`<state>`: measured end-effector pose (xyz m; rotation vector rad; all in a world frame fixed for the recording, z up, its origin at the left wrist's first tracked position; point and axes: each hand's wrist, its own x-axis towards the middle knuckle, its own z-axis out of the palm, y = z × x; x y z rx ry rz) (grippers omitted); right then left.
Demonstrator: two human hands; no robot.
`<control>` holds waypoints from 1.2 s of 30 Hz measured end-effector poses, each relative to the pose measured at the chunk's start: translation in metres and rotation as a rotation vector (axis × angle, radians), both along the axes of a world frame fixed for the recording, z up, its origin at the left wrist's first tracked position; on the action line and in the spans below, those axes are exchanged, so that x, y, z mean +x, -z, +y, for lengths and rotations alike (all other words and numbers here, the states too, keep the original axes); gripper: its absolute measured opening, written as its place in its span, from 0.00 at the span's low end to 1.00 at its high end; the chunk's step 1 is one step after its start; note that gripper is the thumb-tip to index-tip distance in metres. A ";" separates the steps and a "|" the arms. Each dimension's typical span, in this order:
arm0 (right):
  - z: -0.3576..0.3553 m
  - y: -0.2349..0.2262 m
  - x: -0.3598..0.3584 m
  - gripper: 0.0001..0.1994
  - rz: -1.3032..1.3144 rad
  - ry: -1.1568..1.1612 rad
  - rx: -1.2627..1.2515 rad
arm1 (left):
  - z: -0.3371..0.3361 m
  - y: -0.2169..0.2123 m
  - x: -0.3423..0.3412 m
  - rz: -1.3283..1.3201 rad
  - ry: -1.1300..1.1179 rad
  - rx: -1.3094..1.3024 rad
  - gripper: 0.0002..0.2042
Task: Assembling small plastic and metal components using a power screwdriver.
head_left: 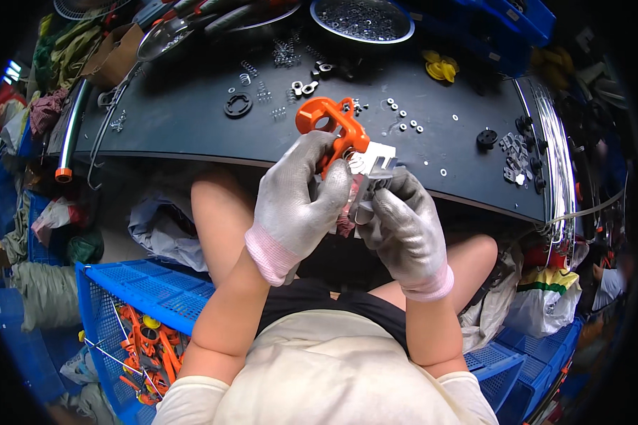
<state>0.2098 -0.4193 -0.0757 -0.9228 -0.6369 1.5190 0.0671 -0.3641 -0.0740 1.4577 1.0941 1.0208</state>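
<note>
Both hands wear grey-coated gloves with pink cuffs and meet just over the near edge of the dark workbench (184, 131). My left hand (298, 195) is closed around an orange plastic part (347, 131) that has a round ring at its upper end. In my right hand (407, 227) a small grey bracket (376, 183) is pinched between thumb and fingers, close beside the orange part. Behind the bracket shows a white block (377, 154). Whether the bracket touches the orange part is hidden by the fingers.
On the bench lie a black ring (238, 105), loose springs (264, 92), small white rollers (403, 127), a black knob (486, 139) and grey clips (516, 159). A metal bowl of small hardware (361, 20) stands at the back. A blue crate (96, 340) with orange parts stands at lower left.
</note>
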 end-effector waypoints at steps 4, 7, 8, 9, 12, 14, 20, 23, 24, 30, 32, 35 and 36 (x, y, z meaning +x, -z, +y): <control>0.003 0.000 -0.001 0.10 0.084 -0.077 -0.078 | 0.002 0.001 -0.005 0.032 0.013 0.054 0.11; 0.005 -0.005 0.001 0.10 0.175 -0.203 -0.149 | 0.001 0.000 -0.007 0.044 0.028 0.084 0.11; 0.007 -0.007 -0.001 0.10 0.175 -0.202 -0.151 | 0.001 0.000 -0.009 0.043 0.045 0.045 0.11; 0.008 -0.009 -0.003 0.10 0.162 -0.201 -0.164 | 0.001 -0.001 -0.010 0.042 0.046 0.043 0.11; 0.012 -0.011 -0.003 0.10 0.127 -0.203 -0.188 | 0.001 0.000 -0.013 0.024 0.052 -0.011 0.10; 0.014 -0.011 -0.003 0.10 0.105 -0.209 -0.197 | 0.002 0.003 -0.016 0.095 0.031 0.064 0.10; 0.022 -0.005 -0.012 0.11 0.119 -0.178 -0.135 | -0.003 0.007 -0.015 -0.019 0.062 -0.014 0.16; 0.021 -0.004 -0.020 0.11 0.043 -0.064 -0.051 | -0.010 0.005 -0.014 -0.172 0.089 0.067 0.21; 0.021 0.002 -0.019 0.11 0.084 -0.071 -0.014 | -0.009 0.009 -0.016 -0.174 0.089 0.074 0.21; 0.055 -0.008 0.004 0.10 -0.338 -0.721 0.090 | -0.022 0.017 -0.052 0.141 0.144 0.324 0.30; 0.100 -0.024 0.027 0.14 -0.759 -0.594 0.067 | -0.031 0.016 -0.063 0.166 0.105 0.272 0.29; 0.183 0.007 0.042 0.14 -1.414 0.052 0.337 | -0.035 0.013 -0.068 -0.093 0.073 -0.024 0.24; 0.203 0.022 0.037 0.14 -1.593 0.066 0.370 | -0.034 0.016 -0.067 -0.095 0.074 -0.019 0.24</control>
